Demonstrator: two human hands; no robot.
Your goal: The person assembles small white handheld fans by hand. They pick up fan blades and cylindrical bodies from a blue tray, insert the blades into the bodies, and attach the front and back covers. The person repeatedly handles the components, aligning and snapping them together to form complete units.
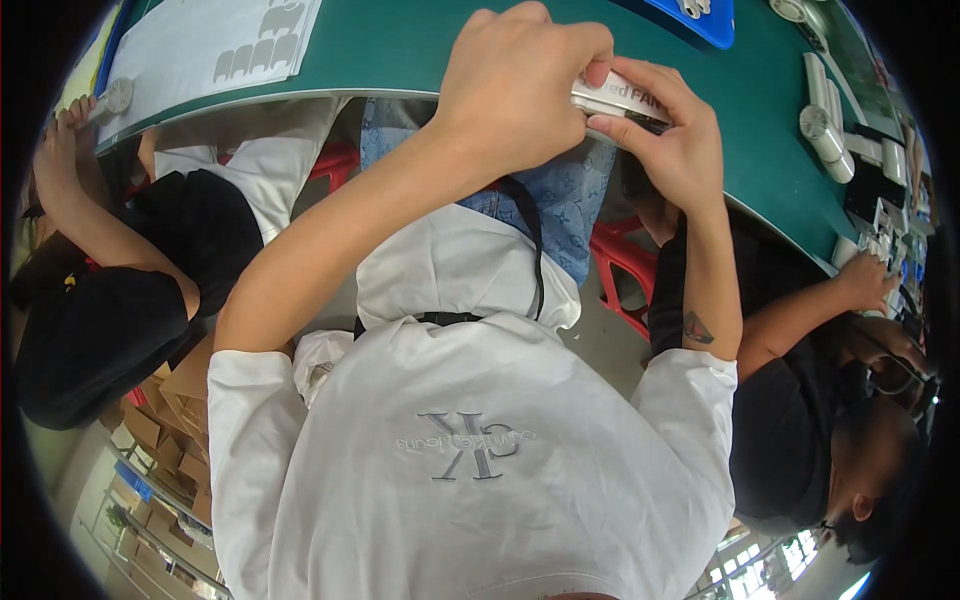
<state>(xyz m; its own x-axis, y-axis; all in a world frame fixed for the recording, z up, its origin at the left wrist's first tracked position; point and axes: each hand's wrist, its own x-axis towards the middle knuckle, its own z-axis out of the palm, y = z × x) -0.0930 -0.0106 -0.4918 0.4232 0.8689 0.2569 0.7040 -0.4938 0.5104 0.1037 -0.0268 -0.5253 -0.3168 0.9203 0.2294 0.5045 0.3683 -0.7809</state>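
Near the table's front edge, both hands hold a small white box with dark printing (622, 97). My left hand (512, 88) is closed at the box's left end, its fingers bent and its fingertips partly hidden behind the hand. My right hand (672, 128) grips the right end, with the thumb along the near side and the fingers over the far side. A dark strip shows under the printed face, close to the right thumb; I cannot make out what it is.
The green table (400, 50) bears a white printed sheet (190, 60) at the left, a blue tray (710, 25) with small white parts, and white handheld fans (826, 140) at the right. One co-worker holds a white fan (118, 95) at far left; another works at right. Red stools (622, 265) stand below.
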